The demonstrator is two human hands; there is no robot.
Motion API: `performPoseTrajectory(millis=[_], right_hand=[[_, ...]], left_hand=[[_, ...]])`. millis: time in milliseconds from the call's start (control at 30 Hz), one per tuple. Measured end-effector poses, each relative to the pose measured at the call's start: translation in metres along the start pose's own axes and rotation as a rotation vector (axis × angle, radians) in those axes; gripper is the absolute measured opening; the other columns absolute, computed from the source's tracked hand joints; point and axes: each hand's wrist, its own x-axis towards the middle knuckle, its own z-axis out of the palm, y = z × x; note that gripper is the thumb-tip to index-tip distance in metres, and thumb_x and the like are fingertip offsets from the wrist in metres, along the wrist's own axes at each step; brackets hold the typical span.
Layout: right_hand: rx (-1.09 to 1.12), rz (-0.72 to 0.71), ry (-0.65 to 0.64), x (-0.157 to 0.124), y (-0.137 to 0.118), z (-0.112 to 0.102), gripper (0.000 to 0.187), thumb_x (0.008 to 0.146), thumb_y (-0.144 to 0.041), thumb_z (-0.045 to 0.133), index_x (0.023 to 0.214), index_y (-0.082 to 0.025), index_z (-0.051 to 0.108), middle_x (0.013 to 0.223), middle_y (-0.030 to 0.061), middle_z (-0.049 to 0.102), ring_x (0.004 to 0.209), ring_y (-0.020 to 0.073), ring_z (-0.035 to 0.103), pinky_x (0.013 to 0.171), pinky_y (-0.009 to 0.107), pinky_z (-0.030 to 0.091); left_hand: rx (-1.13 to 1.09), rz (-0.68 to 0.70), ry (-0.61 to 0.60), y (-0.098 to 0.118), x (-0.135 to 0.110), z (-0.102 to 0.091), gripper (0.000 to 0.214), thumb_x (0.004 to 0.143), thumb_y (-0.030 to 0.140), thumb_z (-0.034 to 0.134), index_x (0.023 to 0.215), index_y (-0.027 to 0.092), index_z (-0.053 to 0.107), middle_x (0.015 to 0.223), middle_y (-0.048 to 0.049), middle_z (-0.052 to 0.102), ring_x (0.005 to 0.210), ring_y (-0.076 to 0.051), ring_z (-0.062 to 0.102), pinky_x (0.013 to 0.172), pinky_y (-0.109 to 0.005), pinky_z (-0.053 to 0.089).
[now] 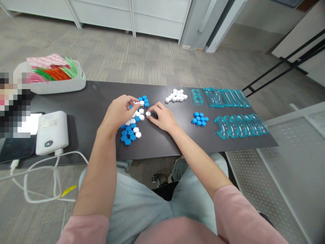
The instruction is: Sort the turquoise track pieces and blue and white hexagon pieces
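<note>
My left hand [124,109] is over the pile of mixed blue and white hexagonal pieces, thumb and index finger closed on a white hexagonal piece [136,103], mostly hidden by the fingers. Just right of that pile, my right hand [161,117] pinches another white hexagonal piece [148,114] between thumb and fingertip, low over the table. Blue hexagonal pieces [127,137] lie thickest at the pile's near end, with more blue ones [144,100] at its far end. Part of the pile is hidden under my left hand.
On the dark table [162,145], a white cluster [176,96] and a blue cluster [199,119] lie to the right. Beyond are small teal frames [196,97] and rows of clear teal curved parts [228,98]. At left are a white basket [61,86], power bank [52,132] and cables.
</note>
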Motion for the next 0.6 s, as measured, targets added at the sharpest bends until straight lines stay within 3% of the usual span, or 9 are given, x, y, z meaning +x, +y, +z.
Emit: performPoseTrajectory(millis=[233, 400, 533, 600], right_hand=[[-0.152, 0.309, 0.267, -0.002, 0.052, -0.03, 0.029, 0.109, -0.036, 0.06, 0.13, -0.023, 0.076, 0.137, 0.0164, 0.07, 0.127, 0.0339, 0.068, 0.11, 0.049, 0.046], [-0.102, 0.376, 0.294, -0.002, 0.077, -0.033, 0.034, 0.105, -0.038, 0.063, 0.134, -0.025, 0.074, 0.135, 0.0149, 0.073, 0.125, 0.0334, 0.07, 0.106, 0.048, 0.046], [-0.054, 0.392, 0.298, -0.004, 0.076, -0.032, 0.035, 0.103, -0.035, 0.061, 0.136, -0.026, 0.069, 0.116, 0.0095, 0.081, 0.119, 0.0319, 0.071, 0.103, 0.046, 0.046], [-0.035, 0.393, 0.291, -0.006, 0.074, -0.032, 0.032, 0.102, -0.033, 0.06, 0.132, -0.026, 0.069, 0.116, 0.0096, 0.084, 0.113, 0.031, 0.072, 0.104, 0.047, 0.046]], left_hand=[[-0.006, 0.004, 0.0, -0.002, -0.002, -0.005, 0.033, 0.1, 0.051, 0.068, 0.117, 0.027, 0.084, 0.097, -0.0061, 0.077, 0.081, -0.023, 0.064, 0.081, -0.039, 0.053], [-0.007, -0.003, 0.005, -0.005, -0.003, -0.005, 0.033, 0.1, 0.053, 0.069, 0.116, 0.028, 0.084, 0.095, -0.0054, 0.075, 0.081, -0.023, 0.064, 0.08, -0.038, 0.052], [-0.004, -0.005, 0.015, -0.008, -0.004, -0.005, 0.035, 0.1, 0.055, 0.069, 0.116, 0.028, 0.084, 0.095, -0.0051, 0.074, 0.082, -0.023, 0.064, 0.08, -0.038, 0.052], [-0.006, -0.005, 0.015, -0.007, -0.004, -0.005, 0.034, 0.1, 0.054, 0.069, 0.116, 0.028, 0.084, 0.096, -0.0054, 0.075, 0.082, -0.023, 0.064, 0.081, -0.038, 0.052]])
